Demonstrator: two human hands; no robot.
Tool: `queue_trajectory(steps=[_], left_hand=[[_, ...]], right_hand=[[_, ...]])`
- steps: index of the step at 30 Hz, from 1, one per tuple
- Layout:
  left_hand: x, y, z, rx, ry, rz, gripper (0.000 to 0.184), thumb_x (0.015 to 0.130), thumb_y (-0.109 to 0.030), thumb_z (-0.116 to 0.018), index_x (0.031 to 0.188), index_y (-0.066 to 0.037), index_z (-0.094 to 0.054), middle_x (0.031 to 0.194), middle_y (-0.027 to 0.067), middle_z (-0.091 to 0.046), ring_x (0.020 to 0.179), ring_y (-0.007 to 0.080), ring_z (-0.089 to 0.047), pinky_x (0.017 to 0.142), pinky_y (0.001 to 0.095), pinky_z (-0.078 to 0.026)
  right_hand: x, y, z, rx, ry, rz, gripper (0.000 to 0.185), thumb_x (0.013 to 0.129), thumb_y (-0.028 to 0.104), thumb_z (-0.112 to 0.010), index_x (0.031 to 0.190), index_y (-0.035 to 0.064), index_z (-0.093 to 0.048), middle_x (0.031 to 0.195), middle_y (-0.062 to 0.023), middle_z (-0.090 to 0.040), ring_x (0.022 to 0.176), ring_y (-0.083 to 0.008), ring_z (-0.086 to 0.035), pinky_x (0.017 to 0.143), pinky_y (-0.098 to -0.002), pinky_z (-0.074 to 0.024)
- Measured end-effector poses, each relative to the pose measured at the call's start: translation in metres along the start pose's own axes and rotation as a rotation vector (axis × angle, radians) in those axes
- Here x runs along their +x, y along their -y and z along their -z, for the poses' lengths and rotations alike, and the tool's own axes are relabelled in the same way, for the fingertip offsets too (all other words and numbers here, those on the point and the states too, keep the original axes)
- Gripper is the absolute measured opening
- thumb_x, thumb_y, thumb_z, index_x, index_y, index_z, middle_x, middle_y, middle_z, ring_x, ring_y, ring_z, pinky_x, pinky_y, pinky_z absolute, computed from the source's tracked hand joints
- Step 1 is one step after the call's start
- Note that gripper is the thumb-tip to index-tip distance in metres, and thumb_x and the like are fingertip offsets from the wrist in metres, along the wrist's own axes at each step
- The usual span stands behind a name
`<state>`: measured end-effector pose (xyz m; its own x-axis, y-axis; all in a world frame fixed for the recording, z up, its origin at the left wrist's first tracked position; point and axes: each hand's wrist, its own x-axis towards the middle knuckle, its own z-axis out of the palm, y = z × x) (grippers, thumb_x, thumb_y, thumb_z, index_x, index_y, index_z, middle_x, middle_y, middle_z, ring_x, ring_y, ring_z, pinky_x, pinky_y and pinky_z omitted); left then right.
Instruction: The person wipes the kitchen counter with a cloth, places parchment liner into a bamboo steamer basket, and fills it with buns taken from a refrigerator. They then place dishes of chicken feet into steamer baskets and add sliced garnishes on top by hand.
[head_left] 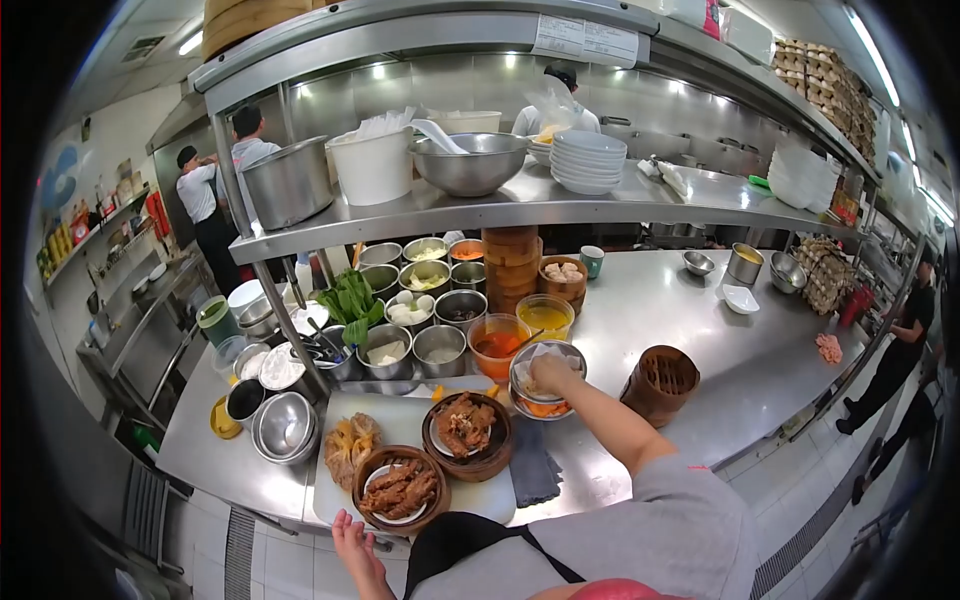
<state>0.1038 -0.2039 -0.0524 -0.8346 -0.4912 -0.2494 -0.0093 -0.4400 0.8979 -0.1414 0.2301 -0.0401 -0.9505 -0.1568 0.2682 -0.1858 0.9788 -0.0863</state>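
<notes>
My right hand [553, 372] reaches into a metal bowl [521, 396] holding something white and orange bits; its fingertips are hidden. My left hand [358, 550] is held low at the counter's front edge, fingers apart and holding nothing. Just beyond it, a bamboo steamer [437, 512] holds a plate of braised chicken feet [400, 488]. A second bamboo steamer [500, 450] with brown braised food [465, 425] stands behind, to the right. Both sit on a white cutting board [335, 500], beside a plastic bag of brownish food [352, 447].
Tubs of orange sauce [497, 345] and yellow liquid [546, 315] stand behind the bowl. Metal ingredient pots [440, 347] crowd the left. A bamboo steamer [660, 385] is to the right; a dark cloth [536, 470] lies nearby. A steel shelf [440, 212] crosses overhead. Other people stand farther off.
</notes>
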Motion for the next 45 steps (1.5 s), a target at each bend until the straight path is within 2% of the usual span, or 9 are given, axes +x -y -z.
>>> queue_trajectory(steps=[6,8,9,10,12,18,30,39,45], left_hand=[[-0.004,-0.002,0.003,0.012,-0.019,0.041,0.054,0.075,-0.019,-0.055,0.126,-0.011,-0.04,0.131,0.0058,-0.039,0.11,0.0195,-0.042,0.094,0.0395,-0.03],[0.001,0.007,0.01,0.02,-0.015,0.039,0.053,0.077,-0.015,-0.052,0.128,-0.01,-0.039,0.134,0.0091,-0.037,0.116,0.0204,-0.039,0.095,0.0381,-0.03],[0.001,0.009,0.012,0.055,-0.035,0.036,0.05,0.079,-0.015,-0.052,0.128,-0.01,-0.04,0.133,0.0092,-0.037,0.118,0.0199,-0.038,0.095,0.0365,-0.032],[0.004,0.018,0.019,0.072,-0.022,0.041,0.048,0.081,-0.017,-0.052,0.127,-0.01,-0.041,0.133,0.009,-0.037,0.117,0.019,-0.039,0.093,0.0351,-0.033],[-0.004,0.015,0.015,0.086,0.001,0.073,0.049,0.081,-0.02,-0.054,0.128,-0.012,-0.04,0.133,0.0101,-0.036,0.117,0.0192,-0.039,0.091,0.0351,-0.035],[-0.005,0.014,-0.001,0.303,0.045,0.128,0.069,0.077,-0.036,-0.062,0.134,-0.013,-0.03,0.135,0.0146,-0.027,0.117,0.0269,-0.037,0.085,0.0408,-0.039],[-0.017,0.021,-0.025,0.265,-0.007,0.206,0.085,0.074,-0.028,-0.065,0.137,-0.014,-0.011,0.131,0.0123,-0.028,0.111,0.0317,-0.041,0.076,0.0447,-0.047],[-0.009,0.012,-0.024,0.087,0.112,0.403,0.073,0.076,-0.02,-0.06,0.133,-0.017,-0.014,0.121,0.0129,-0.041,0.099,0.0321,-0.051,0.075,0.0442,-0.049],[-0.009,0.005,-0.025,0.083,0.113,0.414,0.059,0.079,-0.022,-0.056,0.129,-0.017,-0.026,0.117,0.0103,-0.043,0.103,0.0311,-0.05,0.08,0.0462,-0.048]], right_hand=[[0.019,-0.043,0.0,0.394,-0.085,-0.233,0.019,0.065,0.02,-0.061,0.075,0.0033,-0.063,0.073,-0.0155,-0.062,0.073,-0.0292,-0.062,0.065,-0.0391,-0.0494],[0.029,-0.08,0.008,0.6,-0.008,0.019,0.014,0.07,0.016,-0.058,0.075,0.0054,-0.064,0.073,-0.013,-0.063,0.068,-0.0263,-0.061,0.062,-0.0338,-0.0484],[0.027,-0.074,0.032,0.41,-0.163,0.556,0.01,0.072,0.008,-0.054,0.075,0.0056,-0.064,0.071,-0.0093,-0.064,0.065,-0.0214,-0.061,0.061,-0.0304,-0.0475],[0.008,-0.009,0.095,1.042,0.134,-0.061,0.011,0.071,0.003,-0.056,0.078,0.0051,-0.064,0.073,-0.0055,-0.063,0.067,-0.0145,-0.06,0.061,-0.0259,-0.047],[0.013,0.037,0.109,1.331,0.271,-0.109,0.014,0.073,0.004,-0.062,0.087,0.0023,-0.063,0.081,-0.0053,-0.063,0.072,-0.01,-0.059,0.065,-0.023,-0.0476],[-0.018,0.228,0.12,1.023,0.791,0.424,0.017,0.074,0.01,-0.064,0.087,-0.0016,-0.065,0.073,-0.0072,-0.064,0.069,-0.0111,-0.058,0.064,-0.0236,-0.047],[-0.017,0.308,0.096,0.518,0.331,1.103,0.014,0.066,0.009,-0.063,0.078,0.0026,-0.066,0.074,-0.0158,-0.063,0.067,-0.0275,-0.06,0.063,-0.0339,-0.0476],[-0.045,0.29,0.074,0.538,0.163,1.156,0.025,0.067,0.003,-0.057,0.091,0.006,-0.064,0.087,-0.0117,-0.063,0.076,-0.0286,-0.059,0.071,-0.0365,-0.0483],[-0.072,0.23,0.085,0.831,0.298,0.324,0.021,0.071,0.007,-0.061,0.092,0.0073,-0.063,0.098,-0.0138,-0.06,0.101,-0.0259,-0.054,0.09,-0.0319,-0.0413]])
